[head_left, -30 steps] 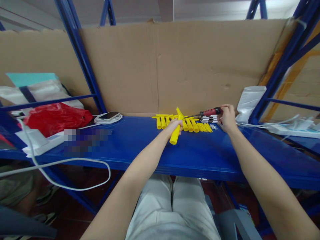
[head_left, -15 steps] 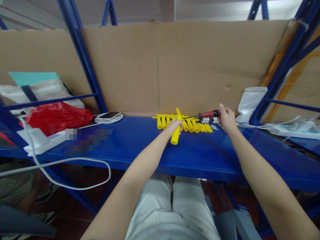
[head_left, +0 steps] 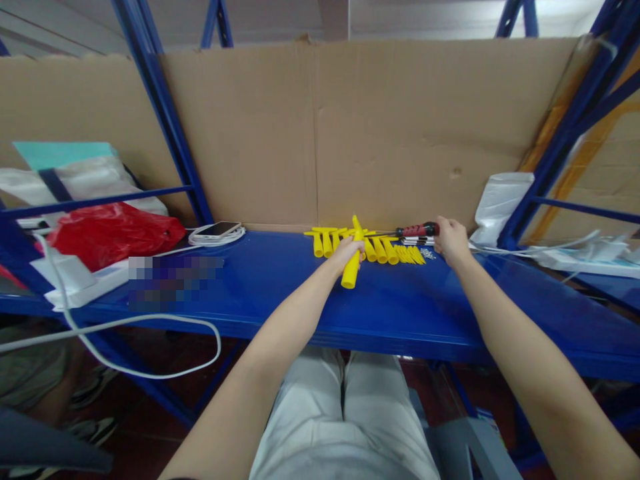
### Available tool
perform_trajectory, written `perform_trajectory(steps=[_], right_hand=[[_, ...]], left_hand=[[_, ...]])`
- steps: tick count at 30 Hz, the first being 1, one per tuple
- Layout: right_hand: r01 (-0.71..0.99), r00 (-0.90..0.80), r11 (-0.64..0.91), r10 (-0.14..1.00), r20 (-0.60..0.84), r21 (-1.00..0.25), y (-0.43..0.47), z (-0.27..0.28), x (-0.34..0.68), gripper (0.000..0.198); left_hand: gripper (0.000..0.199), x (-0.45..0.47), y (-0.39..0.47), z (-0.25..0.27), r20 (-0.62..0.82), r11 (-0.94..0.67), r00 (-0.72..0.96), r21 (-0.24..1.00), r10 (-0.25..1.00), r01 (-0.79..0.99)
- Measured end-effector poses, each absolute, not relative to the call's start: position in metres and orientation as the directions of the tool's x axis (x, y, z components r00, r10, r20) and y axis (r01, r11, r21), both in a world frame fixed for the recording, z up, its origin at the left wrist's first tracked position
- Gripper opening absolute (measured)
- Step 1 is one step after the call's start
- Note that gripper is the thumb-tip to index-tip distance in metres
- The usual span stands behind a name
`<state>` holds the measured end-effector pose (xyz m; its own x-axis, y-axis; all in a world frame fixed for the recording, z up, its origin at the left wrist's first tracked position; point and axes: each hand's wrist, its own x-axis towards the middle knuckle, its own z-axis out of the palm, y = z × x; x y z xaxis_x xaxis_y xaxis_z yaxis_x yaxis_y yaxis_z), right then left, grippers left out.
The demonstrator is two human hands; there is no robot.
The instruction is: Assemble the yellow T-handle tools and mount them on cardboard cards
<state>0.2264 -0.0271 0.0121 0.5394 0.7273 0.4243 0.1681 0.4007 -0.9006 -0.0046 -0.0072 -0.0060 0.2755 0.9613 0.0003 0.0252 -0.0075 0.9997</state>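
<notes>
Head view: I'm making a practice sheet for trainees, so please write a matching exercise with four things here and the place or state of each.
Things:
1. screwdriver
2. frontmost yellow part
3. red bag
4. cardboard

Places or states:
A. crumpled, toward the picture's left side
B. in the left hand
C. upright behind the blue table
D. in the right hand

Right pairs: 1-D, 2-B, 3-A, 4-C

Soft light peaks on the upper-right ceiling (head_left: 575, 19), the floor (head_left: 150, 419) lies dim, the blue tabletop (head_left: 250, 280) shows faint sheen, wide-angle stretch distorts the edges, and small silvery pieces (head_left: 428, 254) blur
</notes>
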Motion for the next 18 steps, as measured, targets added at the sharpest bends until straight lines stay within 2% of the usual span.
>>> perform_trajectory(steps=[3,9,14,18], right_hand=[[0.145,0.574,0.307,0.749,0.333,-0.941,-0.0291,0.0147,0.2229,0.025],[0.283,0.525,0.322,0.736,0.427,-0.903,-0.0279,0.0096,0.2279,0.041],[0.144,0.535,0.346,0.761,0.367,-0.927,-0.0265,0.0110,0.2239,0.032],[0.173,0.554,0.370,0.730,0.401,-0.913,-0.0279,0.0124,0.2216,0.034]], left_hand=[[0.022,-0.0045,-0.0068,-0.0062,0.007,-0.013,0.270,1.000,0.963,0.019],[0.022,-0.0046,-0.0045,-0.0078,0.016,-0.014,0.247,1.000,0.969,-0.010],[0.022,-0.0047,-0.0048,-0.0071,0.027,-0.028,0.251,1.000,0.968,0.002],[0.022,-0.0042,-0.0059,-0.0058,0.039,-0.038,0.258,0.999,0.965,-0.011]])
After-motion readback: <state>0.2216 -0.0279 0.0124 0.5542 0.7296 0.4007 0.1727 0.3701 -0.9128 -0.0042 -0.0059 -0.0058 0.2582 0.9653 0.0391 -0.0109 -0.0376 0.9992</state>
